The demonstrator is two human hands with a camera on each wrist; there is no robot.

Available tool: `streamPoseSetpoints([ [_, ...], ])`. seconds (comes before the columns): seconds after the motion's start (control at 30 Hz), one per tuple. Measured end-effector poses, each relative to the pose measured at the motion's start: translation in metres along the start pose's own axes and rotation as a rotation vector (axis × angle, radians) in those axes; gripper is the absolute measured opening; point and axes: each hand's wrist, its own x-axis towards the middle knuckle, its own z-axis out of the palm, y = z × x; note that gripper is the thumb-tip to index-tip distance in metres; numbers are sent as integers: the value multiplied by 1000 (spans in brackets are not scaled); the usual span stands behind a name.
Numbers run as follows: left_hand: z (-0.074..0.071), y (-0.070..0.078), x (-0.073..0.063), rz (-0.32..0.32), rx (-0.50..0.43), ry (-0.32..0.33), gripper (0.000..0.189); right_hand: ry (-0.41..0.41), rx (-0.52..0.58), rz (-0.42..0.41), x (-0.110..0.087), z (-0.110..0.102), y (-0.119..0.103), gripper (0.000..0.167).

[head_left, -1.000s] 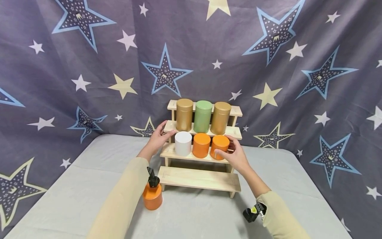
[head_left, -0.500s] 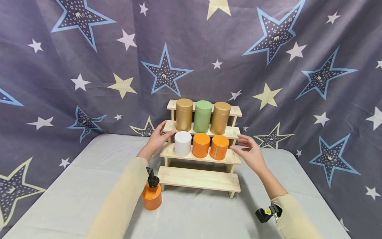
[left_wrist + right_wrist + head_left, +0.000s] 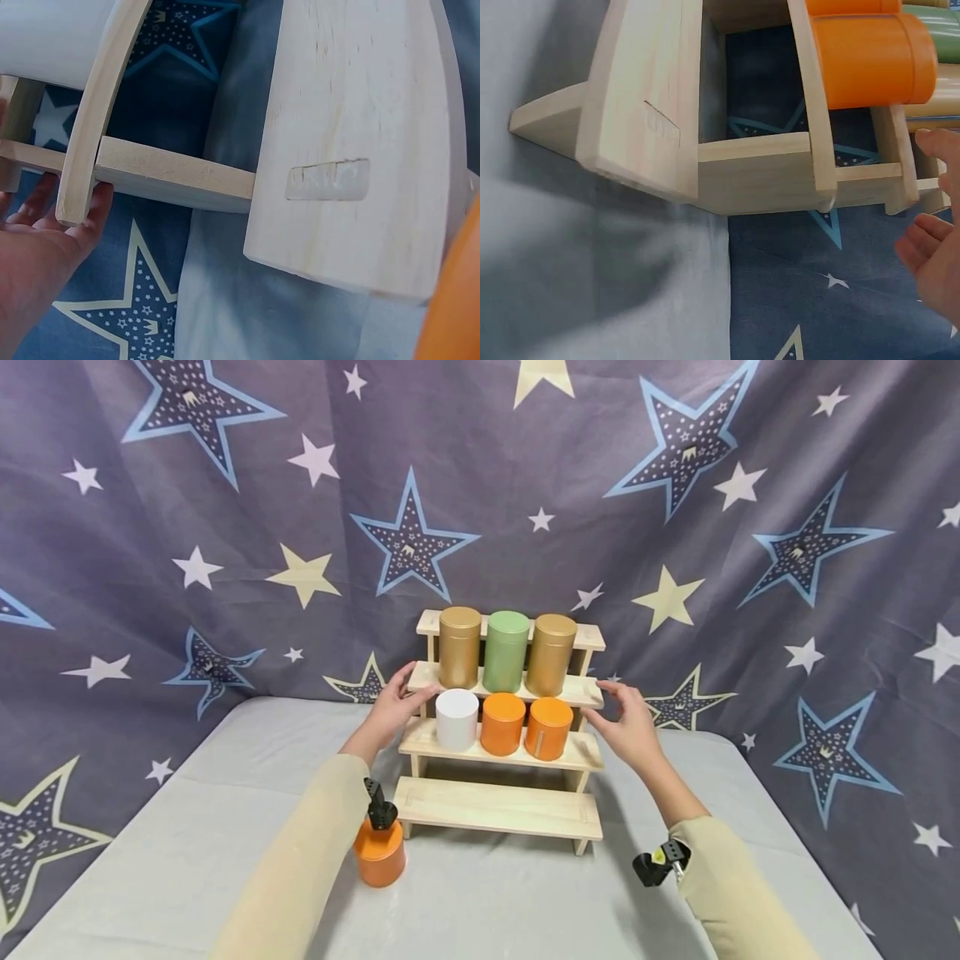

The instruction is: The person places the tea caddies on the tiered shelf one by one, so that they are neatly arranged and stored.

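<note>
A stepped wooden display rack (image 3: 498,806) stands on the table. My left hand (image 3: 392,707) holds the left end of its second tier from the top, fingers round the plank's end in the left wrist view. At the opposite end, my right hand (image 3: 632,727) has its fingertips by the plank's corner, thumb spread below; contact is hard to make out. The tier below carries a white tin (image 3: 457,720) and two orange tins, one in the middle (image 3: 502,724) and one on the right (image 3: 549,728). Two gold tins (image 3: 459,647) flank a green tin (image 3: 506,652) on the held tier.
Another orange tin (image 3: 380,860) stands on the table beside the left forearm, partly behind the black wrist camera (image 3: 381,810). A star-patterned curtain (image 3: 480,485) hangs close behind the rack. A pale cloth (image 3: 465,910) covers the table.
My right hand has let go of the right orange tin, drawn away to the right, then risen to the end of the second tier. The left hand keeps its place.
</note>
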Motion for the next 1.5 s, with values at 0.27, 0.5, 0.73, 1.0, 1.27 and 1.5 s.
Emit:
streamPoseSetpoints([
  [0.27, 2, 5, 0, -21, -11, -12, 81, -72, -115, -6, 6, 9, 1, 50],
  [0.5, 1, 12, -2, -32, 93, 4, 82, -58, -117, 31, 7, 13, 1, 46],
  [0.73, -13, 8, -9, -17, 206, -14, 86, -33, -100, 31, 8, 19, -1, 46],
  [1.0, -33, 3, -17, -5, 251, -77, 87, -4, -77, 36, 8, 23, 1, 45],
  [1.27, -46, 3, -29, 75, 421, -146, 85, 8, -54, 43, 9, 23, -4, 44],
  [1.5, -53, 5, -45, 85, 480, -214, 83, 18, -37, 55, 8, 24, -2, 44],
])
